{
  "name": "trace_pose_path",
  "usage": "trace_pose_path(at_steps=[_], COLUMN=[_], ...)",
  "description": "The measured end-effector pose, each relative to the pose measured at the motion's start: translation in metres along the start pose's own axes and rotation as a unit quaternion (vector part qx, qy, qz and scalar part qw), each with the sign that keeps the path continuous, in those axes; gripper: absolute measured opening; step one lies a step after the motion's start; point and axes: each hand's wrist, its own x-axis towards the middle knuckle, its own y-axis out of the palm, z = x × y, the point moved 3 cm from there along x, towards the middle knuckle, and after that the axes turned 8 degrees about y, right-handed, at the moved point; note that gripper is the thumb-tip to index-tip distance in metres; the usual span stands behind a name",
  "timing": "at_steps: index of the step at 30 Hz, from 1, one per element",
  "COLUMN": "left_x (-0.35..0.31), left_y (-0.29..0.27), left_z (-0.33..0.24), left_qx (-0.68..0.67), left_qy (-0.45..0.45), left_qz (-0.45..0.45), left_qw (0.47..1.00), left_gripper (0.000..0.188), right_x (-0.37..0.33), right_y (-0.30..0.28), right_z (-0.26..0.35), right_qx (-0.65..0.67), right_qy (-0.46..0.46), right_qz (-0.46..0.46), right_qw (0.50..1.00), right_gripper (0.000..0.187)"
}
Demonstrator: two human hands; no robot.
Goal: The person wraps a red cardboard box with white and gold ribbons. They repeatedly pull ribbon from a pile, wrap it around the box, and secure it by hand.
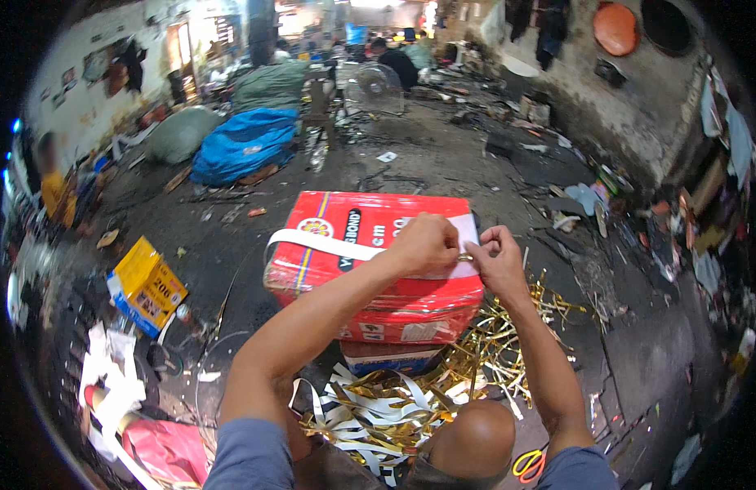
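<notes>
Holding the left hand [429, 245] over the top of a red box [410, 306], near its right end, with fingers curled downward; cannot tell what, if anything, is pinched there. Bending the right hand [499, 260] just beside it, with thumb and forefinger at a small gold piece [464, 258] between the 2 hands; cannot tell how firmly gripped. Reaching with the left forearm across a white strip [316, 240], looped up over the box's left part. Straight in front of the body, the red box, and just below it, a blue box [386, 360], partly hidden. Nearer, around the knees, a heap of gold and white strips [386, 404], spreading to the right. Beside the right knee, scissors [528, 466] with orange and yellow handles. To the left, a yellow box [149, 286], tilted, white paper [112, 376] and a pink bag [165, 449]. Farther off, a blue sack [247, 147], 2 greenish sacks [183, 135], a fan [374, 86], a person in yellow [57, 196] at far left and, on the right wall, an orange basin [615, 29] beside a black basin [668, 26].
</notes>
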Motion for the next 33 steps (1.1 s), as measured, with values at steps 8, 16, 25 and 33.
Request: trace_pose_path(at_steps=[8, 16, 25, 33], left_x=[-0.008, 0.001, 0.004, -0.002], left_y=[0.023, 0.031, 0.043, 0.037], left_z=[-0.010, -0.004, -0.004, -0.001], left_qx=[-0.186, -0.210, -0.243, -0.256], left_qy=[0.001, 0.015, -0.009, -0.034], left_qz=[-0.088, -0.091, -0.114, -0.078], left_qw=[0.979, 0.973, 0.963, 0.963], left_gripper=[0.015, 0.011, 0.010, 0.005], right_x=[-0.002, -0.022, 0.033, 0.045], right_y=[-0.005, 0.011, -0.023, 0.002], right_z=[-0.015, -0.037, 0.006, -0.023], right_qx=[0.009, 0.423, -0.008, -0.167], right_qy=[0.003, 0.279, 0.144, 0.031], right_qz=[0.037, 0.113, 0.048, -0.053], right_qw=[0.999, 0.855, 0.988, 0.984], right_gripper=[0.034, 0.031, 0.055, 0.041])
